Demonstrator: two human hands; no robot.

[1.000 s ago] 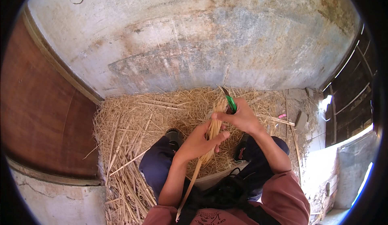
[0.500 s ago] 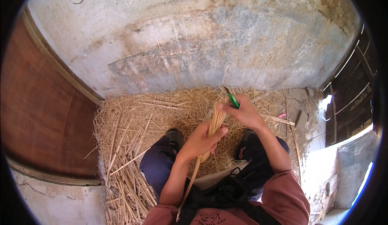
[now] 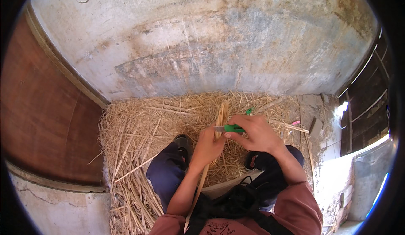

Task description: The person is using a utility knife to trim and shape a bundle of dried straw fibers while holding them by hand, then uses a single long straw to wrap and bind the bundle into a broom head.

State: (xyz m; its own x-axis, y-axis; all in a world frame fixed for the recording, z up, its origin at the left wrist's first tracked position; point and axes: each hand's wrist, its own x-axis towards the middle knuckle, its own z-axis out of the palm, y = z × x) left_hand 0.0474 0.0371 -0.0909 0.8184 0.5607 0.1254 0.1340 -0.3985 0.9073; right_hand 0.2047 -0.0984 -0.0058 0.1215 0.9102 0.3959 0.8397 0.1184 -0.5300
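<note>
My left hand (image 3: pixel 209 144) is closed around a bundle of thin straw-coloured split strips (image 3: pixel 222 112), whose tops fan out above my fingers. One long strip (image 3: pixel 197 197) trails from below that hand down toward my lap. In my right hand (image 3: pixel 258 134) is a small green-handled knife (image 3: pixel 234 128), gripped with the thumb and fingers. Its short blade points left and lies across the bundle, just at my left fingers. My grip hides the bundle's middle, and whether the blade bites into the strips is too small to tell.
Shavings (image 3: pixel 168 102) cover the floor, with long loose strips (image 3: pixel 130 184) heaped at the left. Past my right hand lie a green scrap (image 3: pixel 249 111), a pink scrap (image 3: pixel 296 122) and a grey block (image 3: pixel 315 127). A stained wall (image 3: pixel 202 45) stands ahead, a brown wooden panel (image 3: pixel 50 108) left.
My right hand has come down and the knife has turned from pointing up and away to pointing left across the bundle. My left hand has shifted slightly up the strips.
</note>
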